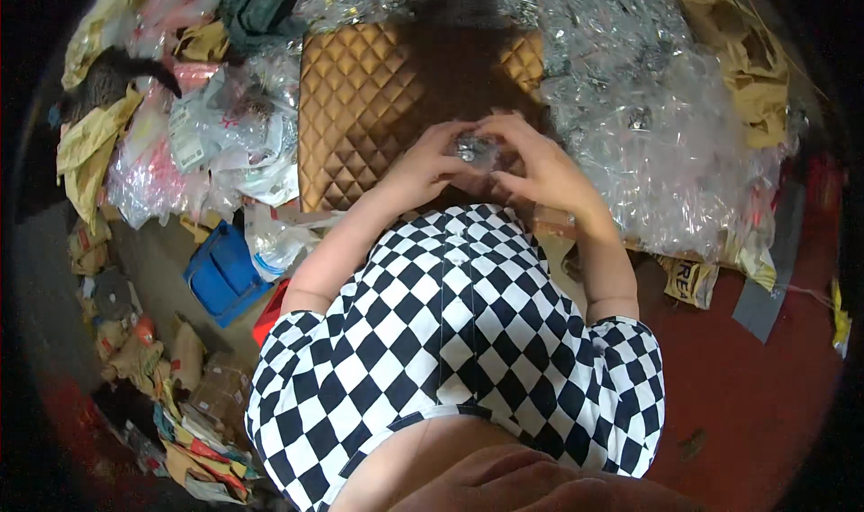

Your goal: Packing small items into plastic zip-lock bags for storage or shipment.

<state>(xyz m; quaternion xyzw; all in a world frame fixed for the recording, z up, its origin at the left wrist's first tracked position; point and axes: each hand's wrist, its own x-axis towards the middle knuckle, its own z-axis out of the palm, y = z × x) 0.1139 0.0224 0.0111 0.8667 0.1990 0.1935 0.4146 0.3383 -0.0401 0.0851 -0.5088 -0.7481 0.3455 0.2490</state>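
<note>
My left hand (pixel 430 166) and my right hand (pixel 538 168) meet over a brown quilted mat (pixel 351 89), close to my body. Between their fingers is a small clear plastic packet (pixel 477 150) with something shiny and silvery inside; its exact kind is too blurred to make out. Both hands curl around the packet from either side, fingertips at its edges. A dark shadow covers the mat's middle and far part.
A large heap of clear plastic packets (pixel 630 143) lies right of the mat. To the left are crumpled plastic bags (pixel 162 170), brown paper (pixel 103 148) and dark green cloth (pixel 261 4). A blue plastic stool or crate (pixel 225 273) and scattered packaging (pixel 189 359) lie lower left.
</note>
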